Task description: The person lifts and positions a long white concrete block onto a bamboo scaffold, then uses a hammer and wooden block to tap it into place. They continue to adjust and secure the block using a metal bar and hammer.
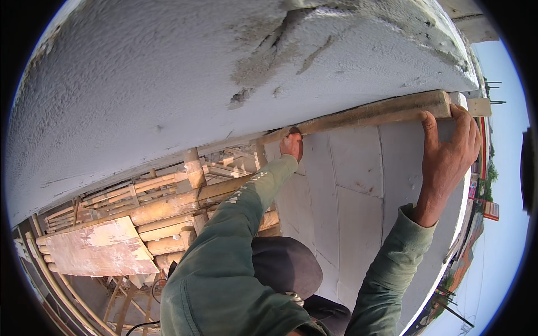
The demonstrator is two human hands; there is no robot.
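Note:
A long wooden plank (375, 113) lies along the edge where a rough grey plastered surface (145, 78) meets a wall of pale blocks (358, 168). My right hand (451, 148) holds the plank's right end, its thumb on the near side and its fingers bent over the end. Farther left, my left hand (291, 144) is closed at the plank's lower edge, and its fingertips are partly hidden. Both arms are in green sleeves. Dark cracks and a patch of bare, roughened plaster (260, 64) mark the grey surface above the plank.
Bamboo scaffolding (168, 207) fills the left side below the grey surface, with a stained flat board (101, 246) lying on it. A dark cable (143, 325) hangs at the bottom left. Beyond the wall's right edge are sky, rooftops and projecting rods (457, 316).

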